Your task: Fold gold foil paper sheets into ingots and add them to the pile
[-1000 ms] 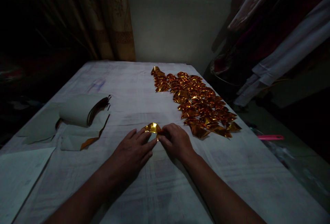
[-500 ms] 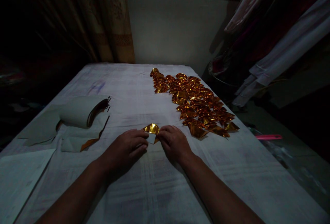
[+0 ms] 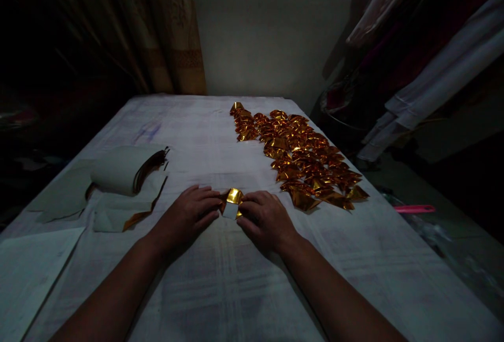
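Note:
A small piece of folded gold foil paper [image 3: 235,195] rests on the cloth-covered table between my hands, its shiny side up at the back and a pale patch showing in front. My left hand [image 3: 192,211] pinches its left end between fingers and thumb. At the right end, my right hand [image 3: 268,219] grips it the same way, fingers bent and thumb below. The fingertips partly cover both ends. To the right of my right hand spreads a heap of folded gold foil pieces [image 3: 301,159].
A curled stack of pale-backed foil sheets [image 3: 118,169] lies left, with a loose sheet [image 3: 114,210] before it. A flat white sheet [image 3: 35,268] covers the near left corner. Hanging clothes [image 3: 433,84] and a pink handle [image 3: 415,208] are beyond the right edge; a curtain [image 3: 173,32] hangs behind.
My left hand has shifted slightly left and my right fingers have spread lower along the piece. The foil's middle now stands squarer and more opened out between them.

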`<state>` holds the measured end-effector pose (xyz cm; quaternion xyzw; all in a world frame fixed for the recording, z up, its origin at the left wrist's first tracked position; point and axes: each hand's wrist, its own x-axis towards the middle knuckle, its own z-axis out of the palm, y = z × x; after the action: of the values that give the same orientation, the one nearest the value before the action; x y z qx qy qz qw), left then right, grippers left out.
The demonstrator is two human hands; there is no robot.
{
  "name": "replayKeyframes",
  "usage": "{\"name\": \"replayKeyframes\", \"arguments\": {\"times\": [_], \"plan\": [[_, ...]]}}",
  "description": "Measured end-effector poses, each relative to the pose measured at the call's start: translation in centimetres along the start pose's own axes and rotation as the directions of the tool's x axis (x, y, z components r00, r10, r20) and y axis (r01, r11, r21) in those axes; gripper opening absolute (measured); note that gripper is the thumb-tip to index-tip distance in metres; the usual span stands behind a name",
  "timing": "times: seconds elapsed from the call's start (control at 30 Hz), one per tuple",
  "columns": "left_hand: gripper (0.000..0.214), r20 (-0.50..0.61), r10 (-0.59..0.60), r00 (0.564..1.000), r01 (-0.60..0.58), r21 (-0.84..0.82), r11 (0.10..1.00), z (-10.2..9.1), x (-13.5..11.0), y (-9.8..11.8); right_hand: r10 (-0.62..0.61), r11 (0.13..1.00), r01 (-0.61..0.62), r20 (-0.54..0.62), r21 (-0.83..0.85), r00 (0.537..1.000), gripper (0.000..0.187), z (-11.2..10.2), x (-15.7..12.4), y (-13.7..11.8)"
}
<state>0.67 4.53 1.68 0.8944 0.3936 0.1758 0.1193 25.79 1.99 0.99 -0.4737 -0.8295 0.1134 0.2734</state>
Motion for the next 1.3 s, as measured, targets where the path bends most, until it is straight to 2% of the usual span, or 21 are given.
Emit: {"name": "replayKeyframes", "arguments": {"times": [0.27,0.47,0.83,1.03,1.13,1.3], "plan": [[0.014,-0.11,0.091,0.99,-0.077,0.13,0.989,0.4,0.7,1.3,-0.014,0.998,0.016,0.024,-0.061,1.0,0.02,0.2,0.3,0.1],[0.016,-0.138,0.124,0.983,-0.082,0.273,0.959,0.4,0.8,2.6,-0.072,0.991,0.075,0.032,-0.113,0.997,0.013,0.4,0.4,0.5],[0.016,-0.189,0.176,0.966,-0.106,0.328,0.939,0.9,0.9,2.4,-0.079,0.99,0.077,-0.018,-0.119,0.997,0.021,0.8,0.4,0.9],[0.014,-0.184,0.18,0.966,-0.107,0.35,0.93,1.0,0.9,2.5,-0.14,0.985,0.142,0.029,-0.102,0.99,0.015,0.7,0.4,1.3],[0.015,-0.185,0.168,0.968,-0.092,0.362,0.928,1.0,0.9,2.6,-0.172,0.982,0.174,0.041,-0.066,0.984,0.021,0.7,0.3,1.7],[0.014,-0.189,0.14,0.972,-0.067,0.348,0.935,1.2,1.0,2.5,-0.145,0.989,0.143,-0.026,-0.043,0.989,0.019,1.2,0.2,2.3]]}}
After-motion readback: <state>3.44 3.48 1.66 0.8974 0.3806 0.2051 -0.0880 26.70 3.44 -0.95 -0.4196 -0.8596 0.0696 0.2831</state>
